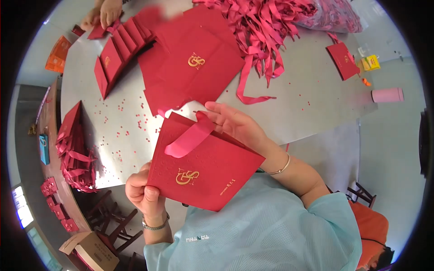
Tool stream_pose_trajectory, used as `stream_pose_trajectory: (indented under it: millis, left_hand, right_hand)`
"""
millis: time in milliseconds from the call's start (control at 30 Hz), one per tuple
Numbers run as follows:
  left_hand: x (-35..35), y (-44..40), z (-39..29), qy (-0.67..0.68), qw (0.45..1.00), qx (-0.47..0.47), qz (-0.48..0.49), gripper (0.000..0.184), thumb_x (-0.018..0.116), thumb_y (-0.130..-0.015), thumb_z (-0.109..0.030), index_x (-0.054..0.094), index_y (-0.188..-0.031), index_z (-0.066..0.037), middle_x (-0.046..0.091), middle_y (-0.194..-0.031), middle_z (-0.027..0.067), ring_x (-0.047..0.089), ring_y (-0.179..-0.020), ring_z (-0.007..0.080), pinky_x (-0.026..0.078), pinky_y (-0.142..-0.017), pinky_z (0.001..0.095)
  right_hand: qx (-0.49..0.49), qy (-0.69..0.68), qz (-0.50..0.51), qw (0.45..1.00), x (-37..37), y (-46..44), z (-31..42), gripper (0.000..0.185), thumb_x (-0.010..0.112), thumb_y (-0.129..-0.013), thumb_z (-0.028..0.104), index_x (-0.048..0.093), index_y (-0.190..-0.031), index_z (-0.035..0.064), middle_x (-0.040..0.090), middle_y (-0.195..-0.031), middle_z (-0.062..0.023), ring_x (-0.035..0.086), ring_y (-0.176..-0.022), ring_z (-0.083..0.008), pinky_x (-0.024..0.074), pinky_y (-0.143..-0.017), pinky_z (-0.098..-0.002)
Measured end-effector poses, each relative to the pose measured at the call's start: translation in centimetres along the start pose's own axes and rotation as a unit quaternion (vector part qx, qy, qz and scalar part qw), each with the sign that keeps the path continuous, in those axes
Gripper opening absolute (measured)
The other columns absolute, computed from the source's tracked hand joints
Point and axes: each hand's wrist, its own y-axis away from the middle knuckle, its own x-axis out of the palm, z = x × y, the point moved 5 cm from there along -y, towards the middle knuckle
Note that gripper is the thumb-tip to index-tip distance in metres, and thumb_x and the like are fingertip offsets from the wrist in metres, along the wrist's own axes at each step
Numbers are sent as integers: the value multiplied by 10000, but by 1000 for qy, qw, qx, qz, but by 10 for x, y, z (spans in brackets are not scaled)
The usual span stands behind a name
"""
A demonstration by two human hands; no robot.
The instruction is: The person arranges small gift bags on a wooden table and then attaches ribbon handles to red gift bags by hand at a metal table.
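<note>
A red paper bag point(212, 167) with a gold emblem is held up in front of my body, tilted. My left hand point(147, 192) grips its lower left edge, thumb on the front face. A pink ribbon point(192, 137) loops out over the bag's front from its top edge. Beside the ribbon's upper end is my right hand point(235, 124), its fingers partly spread at the bag's top edge; whether they pinch the ribbon end is unclear. Just beyond the bag lies a pile of flat red bags point(194, 63) on the metal table point(298, 104).
Loose pink ribbons point(257, 36) heap at the back, near a plastic bag point(332, 16). Folded red bags point(122, 49) stand at back left, by a co-worker's hands point(108, 13). More bags with ribbons point(74, 153) sit left. A pink cup point(387, 95) is at right.
</note>
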Motion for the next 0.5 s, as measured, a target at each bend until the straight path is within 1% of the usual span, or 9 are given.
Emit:
stream_pose_trajectory:
  millis: [33, 100, 133, 200, 267, 367, 433, 467, 500]
  left_hand:
    - [-3, 2, -1, 3, 1000, -11, -11, 298, 694, -895, -269, 535, -886, -17, 632, -852, 119, 553, -786, 190, 446, -750, 342]
    - [-9, 6, -5, 18, 999, -21, -22, 301, 699, -892, -274, 535, -877, -22, 615, -824, 103, 541, -771, 182, 443, -739, 328]
    - [-11, 8, -6, 16, 999, -21, -33, 305, 699, -892, -277, 534, -875, -21, 608, -814, 98, 536, -765, 179, 442, -732, 326]
    - [-19, 10, -8, 28, 998, -12, -47, 310, 704, -890, -275, 537, -875, -14, 619, -829, 111, 547, -780, 185, 448, -734, 323]
    - [-21, 6, -9, 62, 996, -12, -59, 298, 710, -887, -255, 547, -891, -5, 640, -862, 132, 568, -799, 186, 459, -740, 317]
    - [-23, -1, -7, 138, 989, -1, -52, 265, 713, -885, -208, 566, -915, 10, 662, -898, 140, 602, -819, 185, 484, -750, 306]
    - [-26, -5, -8, 148, 988, -1, -49, 257, 712, -886, -201, 573, -922, 12, 666, -909, 140, 608, -819, 184, 489, -749, 303]
    - [-28, -5, -6, 156, 987, -19, -44, 250, 711, -886, -195, 581, -930, 14, 669, -920, 140, 615, -819, 183, 495, -748, 300]
    - [-30, -5, -5, 159, 986, -9, -45, 250, 711, -886, -195, 581, -930, 14, 669, -920, 140, 615, -819, 183, 495, -748, 300]
  right_hand:
    - [-3, 0, 10, 1000, 3, -2, -1, 360, 502, -1003, 342, 517, -1225, 60, 602, -1206, -116, 572, -1098, -215, 462, -970, -378]
    - [-64, 192, 51, 978, 15, -3, 1, 353, 513, -1001, 306, 525, -1261, 66, 581, -1215, -62, 563, -1067, -153, 463, -914, -320]
    - [-43, 154, 99, 982, 19, -6, -4, 351, 501, -1006, 286, 546, -1267, 56, 564, -1208, -19, 550, -1027, -106, 456, -844, -277]
    - [-40, 351, 112, 929, 25, -1, -4, 335, 486, -1009, 263, 578, -1224, 24, 606, -1133, -33, 568, -1015, -103, 474, -859, -261]
    - [120, 228, 29, 966, 15, 5, -17, 320, 493, -1007, 226, 572, -1222, 3, 619, -1175, -77, 586, -1069, -130, 489, -907, -294]
    - [117, 217, 103, 964, 6, 8, -22, 315, 492, -1007, 203, 566, -1228, -9, 626, -1166, -83, 585, -1083, -143, 486, -918, -303]
    - [42, 212, 131, 967, 8, 9, -10, 328, 481, -1010, 190, 546, -1259, -13, 635, -1140, -83, 587, -1086, -162, 483, -928, -329]
    - [3, 216, 106, 971, 12, 16, 0, 338, 486, -1007, 178, 525, -1293, 3, 646, -1099, -83, 601, -1048, -177, 487, -896, -336]
    - [2, 224, 111, 968, 11, 15, 8, 338, 486, -1007, 178, 525, -1293, 3, 646, -1099, -83, 601, -1048, -177, 487, -896, -336]
